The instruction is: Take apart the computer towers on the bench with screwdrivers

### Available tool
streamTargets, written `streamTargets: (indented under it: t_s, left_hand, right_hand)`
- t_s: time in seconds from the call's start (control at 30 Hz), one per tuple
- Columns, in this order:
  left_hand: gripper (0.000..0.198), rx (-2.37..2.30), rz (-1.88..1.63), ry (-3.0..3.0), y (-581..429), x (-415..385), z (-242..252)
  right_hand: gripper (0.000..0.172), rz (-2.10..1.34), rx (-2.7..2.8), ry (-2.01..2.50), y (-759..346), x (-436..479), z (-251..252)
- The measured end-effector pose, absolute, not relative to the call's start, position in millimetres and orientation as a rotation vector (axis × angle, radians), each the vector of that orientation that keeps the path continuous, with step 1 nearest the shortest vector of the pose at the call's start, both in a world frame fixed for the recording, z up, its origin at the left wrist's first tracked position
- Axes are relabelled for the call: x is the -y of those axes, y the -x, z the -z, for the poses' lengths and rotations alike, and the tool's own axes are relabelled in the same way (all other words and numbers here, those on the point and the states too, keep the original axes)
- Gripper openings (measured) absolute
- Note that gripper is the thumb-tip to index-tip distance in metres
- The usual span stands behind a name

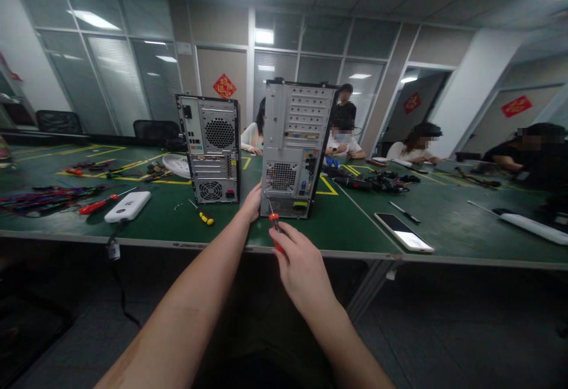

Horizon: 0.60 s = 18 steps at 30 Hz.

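Observation:
My left hand (252, 204) lies against the lower left side of a tall grey computer tower (277, 122), its fingers stretched along the case and partly hidden. My right hand (302, 259) is closed around a red and black screwdriver (274, 221). The shaft points up and away from me, its tip at the lower left of the tower's rear panel; I cannot tell whether it sits in a screw. To the left stands a smaller black and silver computer tower (215, 167), its rear panel also facing me.
A yellow and black screwdriver (205, 217), a white power bank (128, 206), another red screwdriver (98, 204) and bundled cables (44, 198) lie left. At right are a phone (403, 232), a pen-like tool (404, 212) and black cables (386, 180). Several people sit or stand beyond the green table (346, 235).

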<state>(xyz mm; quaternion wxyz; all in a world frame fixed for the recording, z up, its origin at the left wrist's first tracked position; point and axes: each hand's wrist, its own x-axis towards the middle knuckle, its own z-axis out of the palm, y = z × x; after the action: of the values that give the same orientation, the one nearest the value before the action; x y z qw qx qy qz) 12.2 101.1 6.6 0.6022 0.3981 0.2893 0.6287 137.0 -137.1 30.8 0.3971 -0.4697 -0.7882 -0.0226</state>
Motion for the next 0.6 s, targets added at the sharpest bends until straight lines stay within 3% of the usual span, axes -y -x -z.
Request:
streamTargets:
  t_s: [0.6]
  left_hand:
    - [0.037, -0.653, -1.461, -0.946, -11.3, -102.5, -4.1]
  right_hand:
    - [0.041, -0.019, 1.935, 1.162, -131.7, 137.9, -30.9]
